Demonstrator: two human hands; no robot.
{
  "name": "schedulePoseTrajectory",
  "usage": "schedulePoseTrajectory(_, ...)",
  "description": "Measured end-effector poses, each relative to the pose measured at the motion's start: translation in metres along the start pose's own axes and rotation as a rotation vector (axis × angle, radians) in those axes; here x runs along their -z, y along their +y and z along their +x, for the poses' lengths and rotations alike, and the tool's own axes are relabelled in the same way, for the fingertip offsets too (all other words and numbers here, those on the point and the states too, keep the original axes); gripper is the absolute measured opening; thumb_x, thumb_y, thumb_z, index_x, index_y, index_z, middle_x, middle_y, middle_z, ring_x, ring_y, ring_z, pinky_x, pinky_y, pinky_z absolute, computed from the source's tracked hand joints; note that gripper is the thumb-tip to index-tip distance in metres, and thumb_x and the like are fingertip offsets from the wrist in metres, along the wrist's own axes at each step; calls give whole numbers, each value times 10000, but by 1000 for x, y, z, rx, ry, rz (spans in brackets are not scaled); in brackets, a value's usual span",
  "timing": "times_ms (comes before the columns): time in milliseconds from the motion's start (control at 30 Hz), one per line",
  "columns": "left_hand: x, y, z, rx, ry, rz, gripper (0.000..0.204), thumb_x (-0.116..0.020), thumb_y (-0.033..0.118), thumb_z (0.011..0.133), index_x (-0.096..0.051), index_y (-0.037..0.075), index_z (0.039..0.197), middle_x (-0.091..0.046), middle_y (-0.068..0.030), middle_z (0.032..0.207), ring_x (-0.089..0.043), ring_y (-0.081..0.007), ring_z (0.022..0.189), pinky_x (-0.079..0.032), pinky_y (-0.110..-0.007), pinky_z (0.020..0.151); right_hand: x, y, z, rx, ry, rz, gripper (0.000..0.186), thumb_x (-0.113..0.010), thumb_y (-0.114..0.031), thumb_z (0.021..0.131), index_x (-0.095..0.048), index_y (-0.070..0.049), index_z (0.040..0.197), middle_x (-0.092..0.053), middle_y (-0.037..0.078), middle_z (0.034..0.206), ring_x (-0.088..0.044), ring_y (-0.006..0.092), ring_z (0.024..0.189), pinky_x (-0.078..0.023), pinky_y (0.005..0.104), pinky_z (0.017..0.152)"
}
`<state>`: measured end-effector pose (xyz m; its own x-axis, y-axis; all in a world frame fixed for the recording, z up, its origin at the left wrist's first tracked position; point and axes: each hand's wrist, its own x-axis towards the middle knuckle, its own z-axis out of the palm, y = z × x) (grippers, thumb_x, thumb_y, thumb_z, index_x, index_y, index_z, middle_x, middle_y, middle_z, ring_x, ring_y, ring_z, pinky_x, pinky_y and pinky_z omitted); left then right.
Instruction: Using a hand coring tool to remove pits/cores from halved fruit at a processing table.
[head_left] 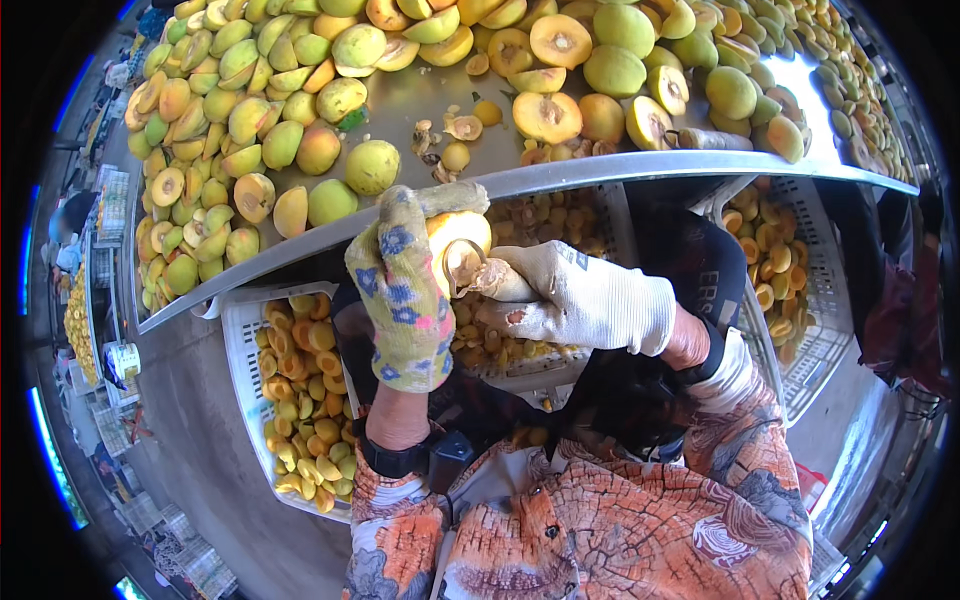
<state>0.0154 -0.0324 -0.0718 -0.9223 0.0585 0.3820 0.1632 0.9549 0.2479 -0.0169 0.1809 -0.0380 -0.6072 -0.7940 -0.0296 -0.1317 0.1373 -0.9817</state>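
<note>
Pitting mid-fruit, I'd guess: left hand [405,295] gripping a fruit half [468,230], right hand [585,295] clutching a ringed tool [500,279]; crates [243,365] well stocked, bench [560,175] still loaded.

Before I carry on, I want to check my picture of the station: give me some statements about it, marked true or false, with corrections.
1. The left hand holds a yellow fruit piece. True.
2. The right hand is unoccupied. False: it grips a tool.
3. The tool is held at the fruit piece. True.
4. Both gloves are flowered. False: only the left one is; the right is whitish.
5. The metal table bears whole fruit and halved fruit. True.
6. The left crate is empty. False: it holds cut pieces.
</note>
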Motion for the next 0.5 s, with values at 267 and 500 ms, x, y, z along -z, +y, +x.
schedulePoseTrajectory(267, 7, 46, 26, 299, -30, -737, 344, -518, 271, 949, -604, -44, 1058, -663, -140, 933, -625, -230, 852, -500, -339, 803, -4, 9, 4, -2, 37, -53, 338, -619, -188, 869, -571, 7, 1141, -656, 225, 987, -631, 382, 931, -492, 396, 806)
schedulePoseTrajectory(500, 32, 71, 38, 620, 249, -1610, 491, -390, 373, 1016, -579, -58, 1158, -654, -173, 1089, -647, -223, 940, -516, -357, 880, -16, -6, -2, -99, 107, 592, 442, -645, -369, 887, -556, -9, 1128, -578, 1, 802, -514, 59, 632, -442, 221, 560)
